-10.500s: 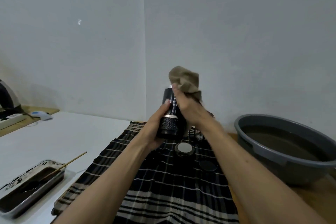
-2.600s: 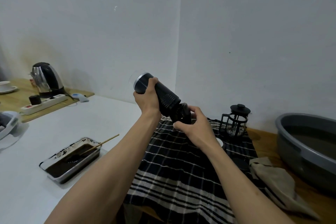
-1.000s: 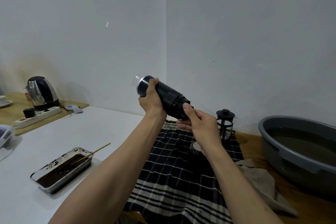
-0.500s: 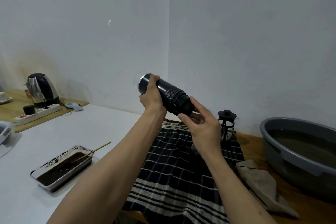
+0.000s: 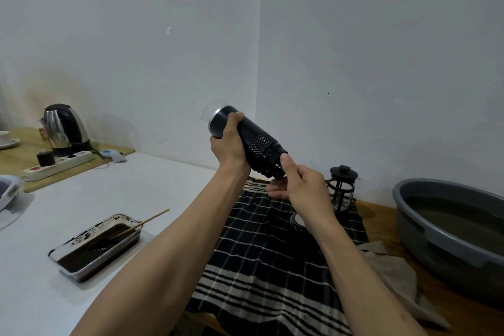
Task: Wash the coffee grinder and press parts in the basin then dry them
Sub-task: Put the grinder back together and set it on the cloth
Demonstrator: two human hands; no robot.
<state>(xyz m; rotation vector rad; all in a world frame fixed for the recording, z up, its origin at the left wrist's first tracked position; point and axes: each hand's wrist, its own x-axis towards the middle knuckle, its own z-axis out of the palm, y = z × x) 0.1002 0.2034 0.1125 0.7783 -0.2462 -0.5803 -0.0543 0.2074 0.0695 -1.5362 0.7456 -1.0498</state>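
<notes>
While the basin (image 5: 409, 215) of murky water sits at the far right and the checked cloth (image 5: 261, 262) lies below, the grinder (image 5: 246, 142) hangs tilted in the air: the left hand (image 5: 227, 144) grasps its upper barrel, the right hand (image 5: 298, 185) pinches its lower end. Best to brace the barrel and twist squarely over the cloth.

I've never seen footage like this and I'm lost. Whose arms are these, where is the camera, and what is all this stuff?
There is no machine: a person wears one camera on the head, looking down at their own bare arms. The left hand grips a black coffee grinder, held tilted in the air; the right hand pinches its lower end. Below lies a checked cloth with a small French press on it. A grey basin of murky water sits to the right, a beige rag beside it. To the left are a tray of dark liquid and a kettle.
</notes>
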